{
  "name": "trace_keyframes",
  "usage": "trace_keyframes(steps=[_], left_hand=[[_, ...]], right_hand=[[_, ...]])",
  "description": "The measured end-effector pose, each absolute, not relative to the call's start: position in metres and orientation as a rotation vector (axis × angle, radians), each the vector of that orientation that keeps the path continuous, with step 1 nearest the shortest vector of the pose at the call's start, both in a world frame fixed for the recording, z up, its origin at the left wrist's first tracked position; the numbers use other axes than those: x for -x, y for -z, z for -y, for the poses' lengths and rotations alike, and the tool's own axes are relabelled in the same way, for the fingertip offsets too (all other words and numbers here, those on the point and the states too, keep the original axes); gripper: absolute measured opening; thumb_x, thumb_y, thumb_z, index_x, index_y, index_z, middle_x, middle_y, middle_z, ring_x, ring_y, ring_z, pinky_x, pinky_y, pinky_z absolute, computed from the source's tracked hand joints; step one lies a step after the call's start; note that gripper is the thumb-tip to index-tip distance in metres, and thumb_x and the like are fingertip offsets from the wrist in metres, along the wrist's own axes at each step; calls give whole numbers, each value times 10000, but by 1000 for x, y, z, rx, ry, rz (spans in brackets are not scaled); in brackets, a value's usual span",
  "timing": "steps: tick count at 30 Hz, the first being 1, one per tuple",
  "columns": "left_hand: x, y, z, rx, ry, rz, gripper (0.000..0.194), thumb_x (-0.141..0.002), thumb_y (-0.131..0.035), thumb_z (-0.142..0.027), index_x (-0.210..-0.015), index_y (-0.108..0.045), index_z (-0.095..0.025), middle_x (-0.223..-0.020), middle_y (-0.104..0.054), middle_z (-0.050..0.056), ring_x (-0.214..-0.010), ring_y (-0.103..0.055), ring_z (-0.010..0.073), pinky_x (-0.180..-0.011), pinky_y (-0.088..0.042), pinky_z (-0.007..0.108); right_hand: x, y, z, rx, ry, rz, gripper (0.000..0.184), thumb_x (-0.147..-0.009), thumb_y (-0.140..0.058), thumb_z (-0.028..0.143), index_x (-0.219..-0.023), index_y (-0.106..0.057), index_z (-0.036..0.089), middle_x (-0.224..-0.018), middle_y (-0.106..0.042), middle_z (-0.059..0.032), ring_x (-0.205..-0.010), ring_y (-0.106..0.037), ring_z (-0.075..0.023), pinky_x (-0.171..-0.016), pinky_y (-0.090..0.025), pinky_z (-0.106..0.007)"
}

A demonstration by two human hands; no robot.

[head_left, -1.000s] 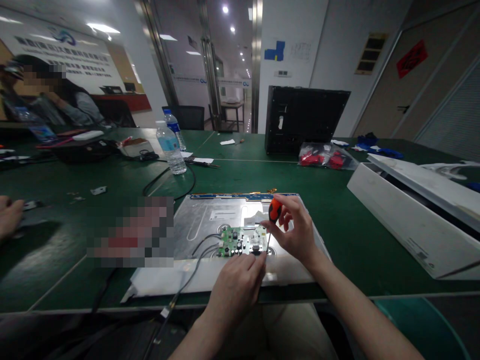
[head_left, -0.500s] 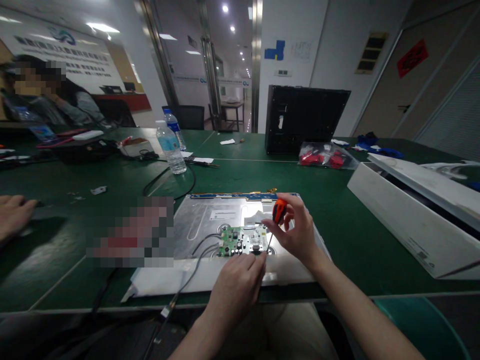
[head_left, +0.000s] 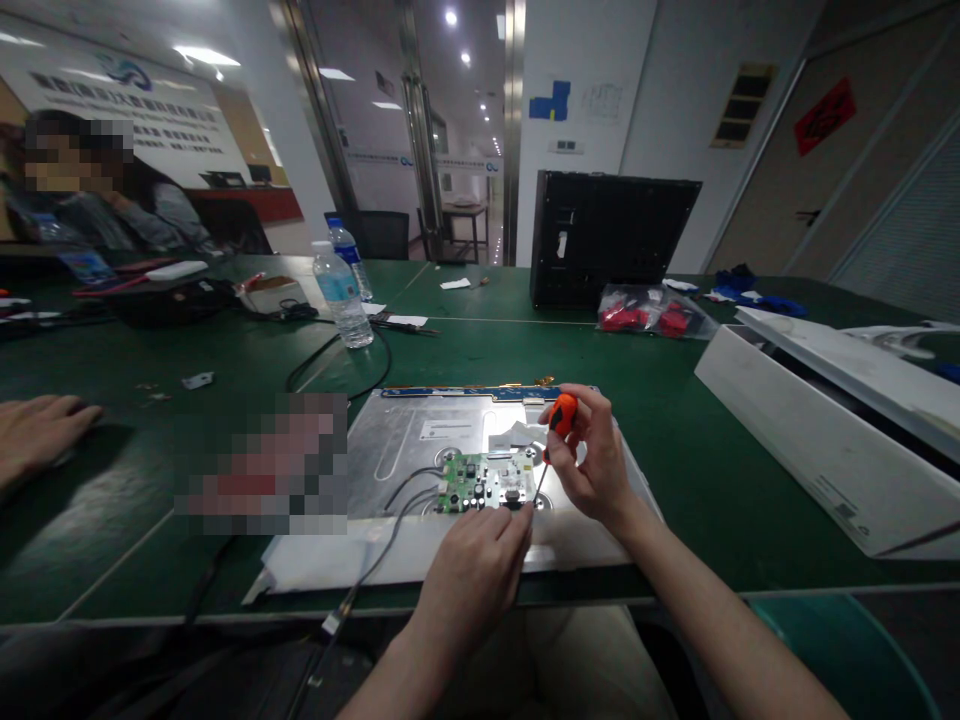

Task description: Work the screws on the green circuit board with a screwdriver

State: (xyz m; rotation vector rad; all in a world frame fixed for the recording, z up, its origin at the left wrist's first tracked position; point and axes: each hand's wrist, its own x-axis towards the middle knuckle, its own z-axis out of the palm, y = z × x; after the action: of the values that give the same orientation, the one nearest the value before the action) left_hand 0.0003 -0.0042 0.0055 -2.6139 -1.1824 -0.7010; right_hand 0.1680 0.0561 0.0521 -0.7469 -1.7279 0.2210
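Observation:
My right hand (head_left: 592, 460) is closed on the orange-and-black handle of a screwdriver (head_left: 562, 413). Its thin shaft slants down to the lower right corner of a green circuit board (head_left: 469, 485). Right at that corner, my left hand (head_left: 476, 560) has its fingers closed around the tip's spot; what they pinch, if anything, is hidden. The board lies on the silver metal back of a display panel (head_left: 405, 425), flat on the table. Two dark cables (head_left: 409, 500) run from the board's left side. A blue circuit strip (head_left: 450, 394) lines the panel's far edge.
Beyond the panel stand a black monitor-like unit (head_left: 611, 240), a clear bag of red pieces (head_left: 645, 315) and two water bottles (head_left: 341, 295). A long white box (head_left: 795, 440) lies right. Another person's hand (head_left: 41, 435) rests on the green table (head_left: 480, 350) at left.
The screwdriver handle has tilted slightly to the right, and my right fingers have shifted on it. My left hand stays put. The other person's hand at left has reached further in.

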Motion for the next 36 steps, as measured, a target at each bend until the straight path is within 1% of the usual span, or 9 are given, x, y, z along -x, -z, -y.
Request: trace_keyframes(steps=[4, 8, 12, 15, 19, 23, 29, 33, 36], left_hand=[[0, -4, 3, 2618, 696, 1181, 244, -918, -434, -124, -1129, -555, -142, -708, -582, 25, -622, -544, 192, -576, -400, 302], [1, -2, 3, 2615, 705, 1184, 246, -925, -432, -132, -1141, -549, -141, -716, -588, 24, -630, -550, 195, -587, -408, 310], [1, -3, 4, 2625, 712, 1164, 244, -923, -431, -128, -1135, -552, -136, -717, -588, 25, -627, -549, 198, -578, -406, 313], [1, -3, 4, 2619, 724, 1157, 239, -918, -433, -119, -1122, -558, -136, -709, -582, 24, -624, -544, 197, -576, -402, 311], [0, -3, 3, 2617, 725, 1167, 232, -922, -434, -125, -1115, -561, -139, -709, -580, 25, -629, -541, 189, -582, -396, 300], [0, -2, 3, 2622, 715, 1170, 230, -923, -435, -128, -1113, -563, -140, -707, -578, 25, -630, -538, 188, -585, -394, 299], [0, -2, 4, 2619, 725, 1176, 237, -923, -430, -126, -1120, -562, -140, -711, -580, 25, -627, -538, 187, -586, -400, 301], [0, -3, 4, 2624, 705, 1178, 247, -920, -430, -121, -1131, -556, -138, -720, -586, 26, -635, -548, 192, -586, -407, 306], [0, -4, 3, 2622, 691, 1174, 250, -914, -435, -120, -1134, -553, -132, -722, -589, 28, -639, -555, 199, -585, -413, 313]], right_hand=[[-167, -56, -57, 777, -36, 1714, 509, -803, -687, 310, -1225, -409, 254, -776, -534, 46, -508, -465, -69, -427, -397, -182], [-167, -58, -57, 818, 13, 1739, 465, -838, -650, 320, -1260, -465, 254, -767, -560, 39, -495, -457, -69, -443, -424, -197], [-166, -56, -57, 795, -84, 1736, 545, -854, -610, 259, -1345, -375, 254, -802, -605, 27, -488, -502, -70, -419, -412, -191], [-165, -55, -57, 775, -126, 1719, 507, -849, -573, 194, -1303, -354, 253, -774, -581, 37, -495, -509, -72, -398, -378, -172], [-166, -56, -57, 783, -81, 1718, 453, -836, -563, 185, -1247, -384, 251, -800, -551, 28, -516, -501, -74, -417, -392, -179], [-168, -57, -57, 815, -22, 1743, 430, -849, -560, 215, -1259, -434, 250, -900, -558, -12, -556, -504, -79, -473, -445, -217], [-168, -56, -55, 806, -89, 1720, 480, -844, -510, 173, -1305, -390, 233, -882, -580, -13, -570, -535, -92, -461, -448, -213], [-167, -55, -56, 785, -68, 1716, 498, -825, -611, 228, -1267, -383, 247, -821, -547, 21, -535, -515, -82, -423, -405, -194], [-167, -56, -58, 790, -7, 1710, 513, -802, -687, 299, -1235, -412, 268, -839, -535, 23, -539, -491, -77, -437, -417, -199]])
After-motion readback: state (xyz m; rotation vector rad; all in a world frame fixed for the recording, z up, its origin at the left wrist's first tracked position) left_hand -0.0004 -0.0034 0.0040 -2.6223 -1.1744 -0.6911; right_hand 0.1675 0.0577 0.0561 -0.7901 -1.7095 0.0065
